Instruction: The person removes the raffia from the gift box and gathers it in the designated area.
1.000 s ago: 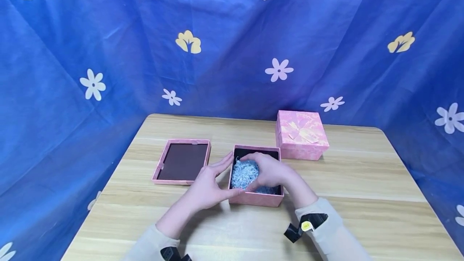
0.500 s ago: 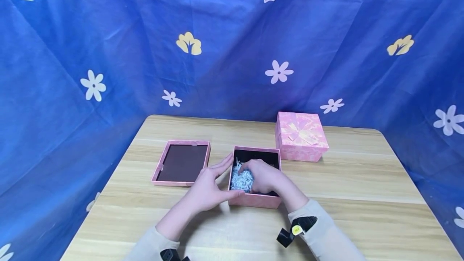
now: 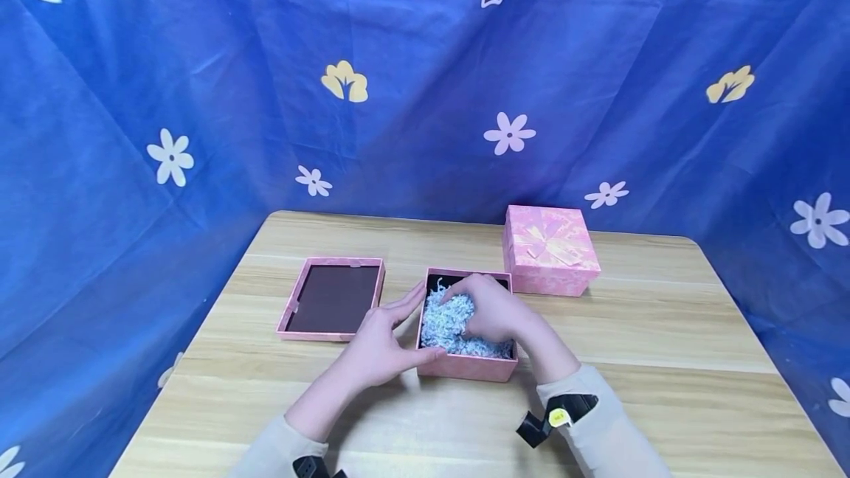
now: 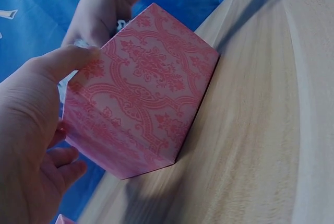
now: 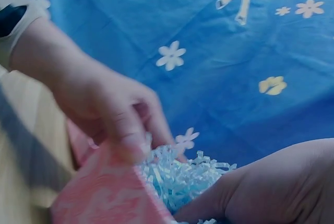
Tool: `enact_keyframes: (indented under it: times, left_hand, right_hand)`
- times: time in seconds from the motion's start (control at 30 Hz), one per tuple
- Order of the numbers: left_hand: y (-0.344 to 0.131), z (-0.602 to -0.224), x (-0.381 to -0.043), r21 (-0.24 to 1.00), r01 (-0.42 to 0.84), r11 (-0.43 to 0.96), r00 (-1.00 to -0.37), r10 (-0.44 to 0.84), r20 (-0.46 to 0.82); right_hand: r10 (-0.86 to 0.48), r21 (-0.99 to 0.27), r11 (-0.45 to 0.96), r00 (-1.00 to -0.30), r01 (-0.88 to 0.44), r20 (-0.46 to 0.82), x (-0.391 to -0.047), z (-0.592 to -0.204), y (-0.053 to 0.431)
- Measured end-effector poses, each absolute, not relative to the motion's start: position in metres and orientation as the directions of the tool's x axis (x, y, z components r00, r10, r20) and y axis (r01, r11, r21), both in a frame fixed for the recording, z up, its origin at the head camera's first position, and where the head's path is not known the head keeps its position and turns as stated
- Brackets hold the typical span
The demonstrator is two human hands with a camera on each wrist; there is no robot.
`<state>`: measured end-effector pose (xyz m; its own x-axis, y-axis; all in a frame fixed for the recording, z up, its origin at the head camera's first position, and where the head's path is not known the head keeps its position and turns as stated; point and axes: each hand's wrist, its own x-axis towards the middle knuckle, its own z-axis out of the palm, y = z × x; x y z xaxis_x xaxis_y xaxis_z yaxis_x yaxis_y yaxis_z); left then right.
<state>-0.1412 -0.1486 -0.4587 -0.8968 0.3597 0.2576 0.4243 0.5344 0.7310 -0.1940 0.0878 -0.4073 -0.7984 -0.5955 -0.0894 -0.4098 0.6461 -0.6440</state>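
Observation:
Pale blue shredded paper [image 3: 445,323] fills much of a pink gift box [image 3: 468,367] with a dark inside. My left hand [image 3: 375,345] holds the box at its near left corner, thumb on the front rim and fingers along the left wall. The left wrist view shows that thumb on the edge of the patterned box [image 4: 151,83]. My right hand [image 3: 494,310] is inside the box, its curved fingers round some of the shredded paper. In the right wrist view its fingertips are buried in the shredded paper [image 5: 180,174].
Left of the box a pink lid [image 3: 335,297] lies with its dark inside up. A closed pink gift box [image 3: 551,249] with a ribbon bow stands behind to the right. The wooden table [image 3: 664,330] is backed by a blue patterned cloth [image 3: 425,94].
My right hand dipped deeper into the box, then rose again. The shredded paper, bunched at the left half a second ago, now spreads along the front too. My left hand stays in place.

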Motion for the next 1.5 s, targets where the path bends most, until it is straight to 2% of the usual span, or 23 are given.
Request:
enact_keyframes:
  times: [0.2, 0.47, 0.67, 1.07, 1.3, 1.5]
  left_hand:
    - [-0.148, -0.461, -0.141, 0.756, 0.406, 0.513, -0.904, 0.347, 0.250]
    - [-0.148, -0.463, -0.142, 0.749, 0.399, 0.528, -0.909, 0.333, 0.250]
    - [-0.148, -0.462, -0.143, 0.768, 0.407, 0.495, -0.903, 0.344, 0.256]
    - [-0.148, -0.461, -0.142, 0.763, 0.394, 0.512, -0.907, 0.353, 0.231]
    - [-0.147, -0.463, -0.142, 0.763, 0.400, 0.507, -0.905, 0.348, 0.243]
    - [-0.147, -0.464, -0.142, 0.755, 0.412, 0.510, -0.902, 0.346, 0.259]
  right_hand:
    - [-0.576, -0.702, 0.601, -0.816, -0.383, -0.048, -0.195, -0.390, 0.102]
    - [-0.611, -0.757, 0.478, -0.788, -0.445, 0.077, -0.194, -0.362, 0.122]
    - [-0.593, -0.773, 0.444, -0.795, -0.454, 0.126, -0.191, -0.348, 0.143]
    - [-0.522, -0.735, 0.476, -0.828, -0.483, 0.206, -0.184, -0.346, 0.204]
    - [-0.462, -0.715, 0.552, -0.871, -0.428, 0.166, -0.179, -0.355, 0.239]
    - [-0.449, -0.715, 0.569, -0.882, -0.406, 0.144, -0.178, -0.370, 0.262]
